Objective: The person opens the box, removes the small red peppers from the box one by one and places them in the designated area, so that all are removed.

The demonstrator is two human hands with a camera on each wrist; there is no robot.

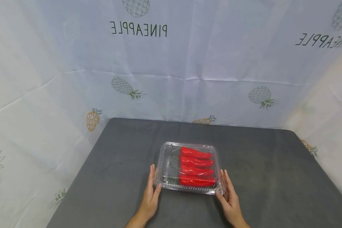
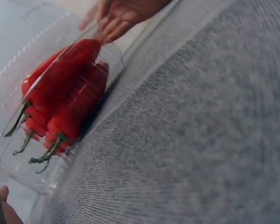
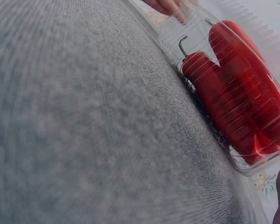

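A clear plastic clamshell box (image 1: 171, 182) sits low over the grey table, its lid closed. Through the lid show several long red peppers (image 1: 196, 162) side by side, their green stems toward the left. My left hand (image 1: 151, 198) holds the box's left side, thumb at the near corner and fingers along the wall. At the opposite side my right hand (image 1: 231, 204) holds it the same way. In the left wrist view the right hand's fingers (image 2: 119, 23) touch the far end of the box. Whether the base touches the table is hard to tell.
A dark grey cloth covers the table (image 1: 259, 158), whose back corners are rounded. White sheeting (image 1: 188, 57) printed with pineapples and reversed lettering hangs behind it and along both sides.
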